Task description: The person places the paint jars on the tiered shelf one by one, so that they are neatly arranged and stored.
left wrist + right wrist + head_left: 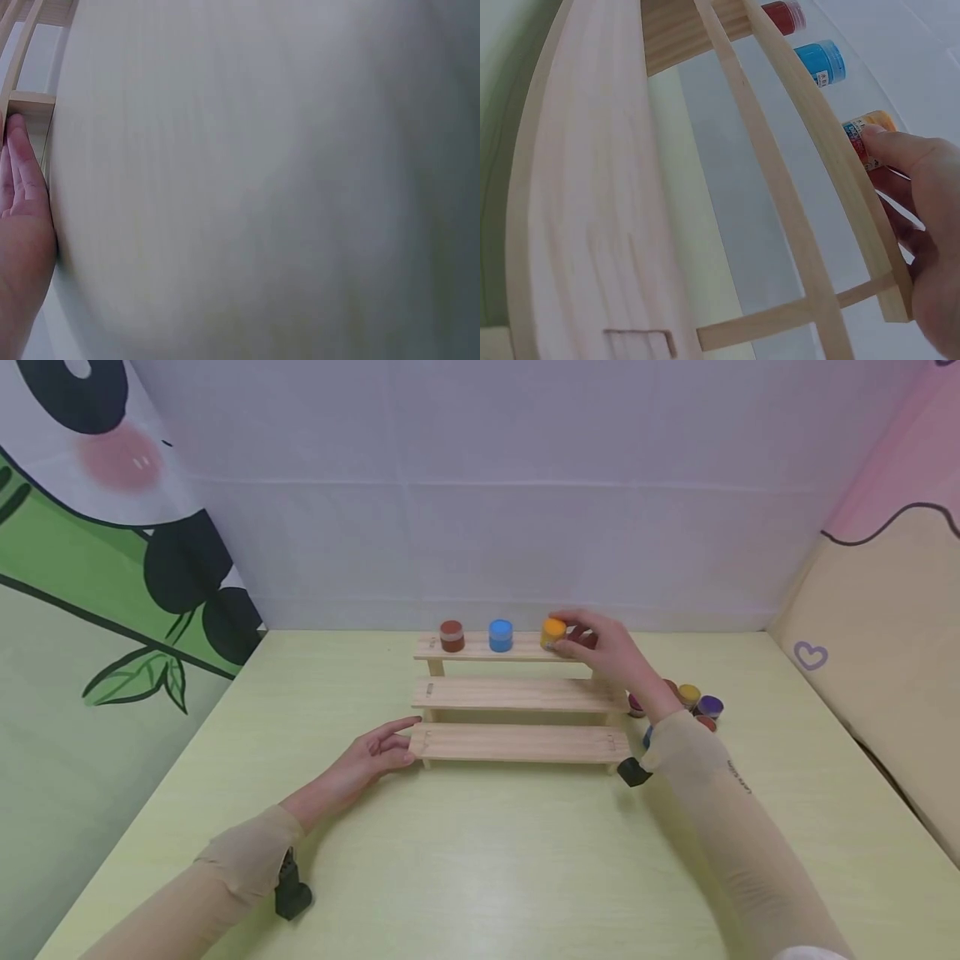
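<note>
A three-tier wooden rack (517,695) stands on the table. My right hand (606,650) pinches a small yellow-orange paint jar (553,633) between thumb and fingers, at the right part of the top tier. Along that same tier sit a brown-red paint jar (452,636) on the left and a blue paint jar (501,636) in the middle. The right wrist view shows the thumb against the label of the yellow-orange jar (859,137). At the rack's lower left end, my left hand (373,753) touches the bottom tier with fairly straight fingers (24,154).
Several more paint jars, including a yellow one (688,695) and a purple one (708,707), cluster on the table (480,860) right of the rack, partly behind the right forearm. A pale cloth backdrop (480,527) rises behind the table's far edge.
</note>
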Action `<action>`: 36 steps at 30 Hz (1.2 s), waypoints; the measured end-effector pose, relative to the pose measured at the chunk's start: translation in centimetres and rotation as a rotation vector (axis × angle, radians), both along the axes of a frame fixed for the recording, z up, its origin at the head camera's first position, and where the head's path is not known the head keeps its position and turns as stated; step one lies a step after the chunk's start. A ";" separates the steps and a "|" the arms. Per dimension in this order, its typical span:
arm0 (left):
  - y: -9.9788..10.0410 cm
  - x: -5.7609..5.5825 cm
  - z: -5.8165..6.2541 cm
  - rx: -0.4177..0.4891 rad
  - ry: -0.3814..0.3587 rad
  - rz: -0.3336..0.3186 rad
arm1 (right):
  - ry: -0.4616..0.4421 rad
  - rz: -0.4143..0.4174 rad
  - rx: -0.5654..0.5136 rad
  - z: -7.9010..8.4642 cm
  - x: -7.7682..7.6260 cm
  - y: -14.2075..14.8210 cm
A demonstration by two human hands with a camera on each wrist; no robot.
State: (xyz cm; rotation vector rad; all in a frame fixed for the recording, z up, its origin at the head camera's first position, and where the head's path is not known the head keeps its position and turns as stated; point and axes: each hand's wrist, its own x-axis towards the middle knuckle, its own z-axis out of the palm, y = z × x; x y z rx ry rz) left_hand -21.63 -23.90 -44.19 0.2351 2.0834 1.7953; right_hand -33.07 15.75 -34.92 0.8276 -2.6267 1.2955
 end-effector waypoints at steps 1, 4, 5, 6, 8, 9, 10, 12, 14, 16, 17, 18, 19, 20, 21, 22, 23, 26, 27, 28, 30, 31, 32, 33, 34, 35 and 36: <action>0.0 0.0 0.0 0.001 -0.001 0.002 | 0.003 0.005 0.005 0.0 0.0 0.0; 0.0 -0.1 0.0 0.001 0.005 -0.001 | 0.008 0.003 0.011 -0.1 -0.1 0.1; 0.0 -0.1 0.0 0.000 0.008 -0.001 | 0.010 0.003 0.014 -0.2 -0.1 0.1; 0.0 -0.2 0.0 0.001 0.011 -0.003 | 0.011 0.002 0.017 -0.2 -0.1 0.2; 0.1 -0.2 0.0 0.002 0.014 -0.008 | 0.009 -0.004 0.021 -0.2 -0.1 0.2; 0.1 -0.2 0.1 0.003 0.015 -0.009 | 0.005 -0.007 0.021 -0.2 -0.1 0.3; 0.1 -0.3 0.1 0.004 0.014 -0.010 | 0.002 -0.010 0.022 -0.2 -0.1 0.3; 0.1 -0.3 0.1 0.003 0.015 -0.014 | -0.006 -0.014 0.021 -0.1 -0.1 0.3; 0.2 -0.4 0.1 0.001 0.015 -0.013 | -0.018 -0.017 0.013 -0.1 -0.1 0.3; 0.1 -0.4 0.0 -0.001 0.017 -0.011 | -0.021 -0.014 0.014 -0.1 -0.1 0.3; 0.1 -0.4 0.0 -0.002 0.018 -0.011 | -0.021 -0.012 0.014 0.0 -0.1 0.2; 0.0 -0.4 0.0 -0.002 0.019 -0.011 | -0.022 -0.012 0.013 0.0 -0.2 0.2; 0.0 -0.4 0.0 0.000 0.019 -0.010 | -0.020 -0.011 0.016 -0.1 -0.2 0.2; 0.0 -0.4 -0.1 0.001 0.018 -0.010 | -0.019 -0.010 0.017 -0.1 -0.2 0.1; 0.0 -0.3 -0.1 0.003 0.017 -0.010 | -0.018 -0.008 0.019 -0.1 -0.2 0.1; -0.1 -0.3 -0.1 0.006 0.014 -0.009 | -0.018 -0.006 0.021 -0.1 -0.2 0.1; -0.1 -0.3 -0.1 0.007 0.012 -0.009 | -0.023 -0.007 0.017 -0.1 -0.2 0.1; -0.1 -0.2 0.0 0.009 0.008 -0.009 | -0.033 -0.005 0.013 0.0 0.0 0.1; -0.1 -0.2 0.0 0.008 0.009 -0.010 | -0.034 -0.003 0.015 0.0 0.0 0.1; -0.1 -0.2 0.0 0.007 0.009 -0.009 | -0.036 -0.003 0.014 0.1 0.1 0.1; -0.1 -0.1 0.0 0.005 0.007 -0.008 | -0.038 -0.002 0.012 0.1 0.1 0.1; -0.1 -0.1 0.0 0.004 0.007 -0.010 | -0.039 -0.003 0.012 0.1 0.2 0.1; -0.1 -0.1 0.0 0.002 0.005 -0.011 | -0.040 -0.003 0.013 0.2 0.2 0.1; -0.1 -0.1 0.0 0.002 0.000 -0.010 | -0.041 -0.003 0.014 0.2 0.3 0.1; -0.1 -0.1 0.0 0.003 -0.004 -0.008 | -0.045 -0.006 0.012 0.2 0.3 0.1; -0.1 -0.1 -0.1 0.002 -0.004 -0.009 | -0.047 -0.006 0.012 0.2 0.3 0.1; -0.1 -0.1 -0.1 0.003 -0.005 -0.009 | -0.048 -0.008 0.014 0.1 0.3 0.2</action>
